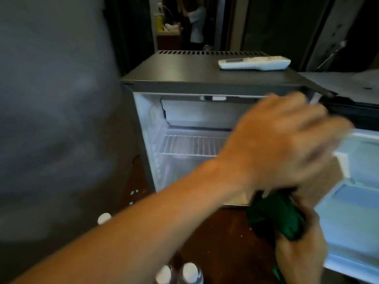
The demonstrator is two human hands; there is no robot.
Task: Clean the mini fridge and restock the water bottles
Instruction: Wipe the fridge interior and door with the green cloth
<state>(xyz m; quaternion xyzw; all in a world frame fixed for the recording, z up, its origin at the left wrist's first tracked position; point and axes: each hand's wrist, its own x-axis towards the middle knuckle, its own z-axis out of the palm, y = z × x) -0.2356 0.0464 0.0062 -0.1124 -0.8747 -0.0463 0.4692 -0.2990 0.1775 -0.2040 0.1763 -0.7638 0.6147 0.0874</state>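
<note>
The mini fridge [205, 78] stands with its door [352, 212] swung out to the right. Its white inside shows a wire shelf [190, 145] and a small freezer box [196, 113] with nothing on them. My left hand [287, 140] is blurred, reaching across the opening toward the door's top edge with fingers spread. My right hand [301, 242] grips a dark green cloth [276, 216] low in front of the door. Two water bottles [178, 273] with white caps stand on the floor at the bottom edge, and a third cap [104, 218] shows further left.
A white remote control [254, 62] lies on the fridge's black top. A dark grey wall [51, 119] fills the left side. Small light crumbs [133, 193] are scattered on the brown floor. A person in white stands far back in a doorway [194, 21].
</note>
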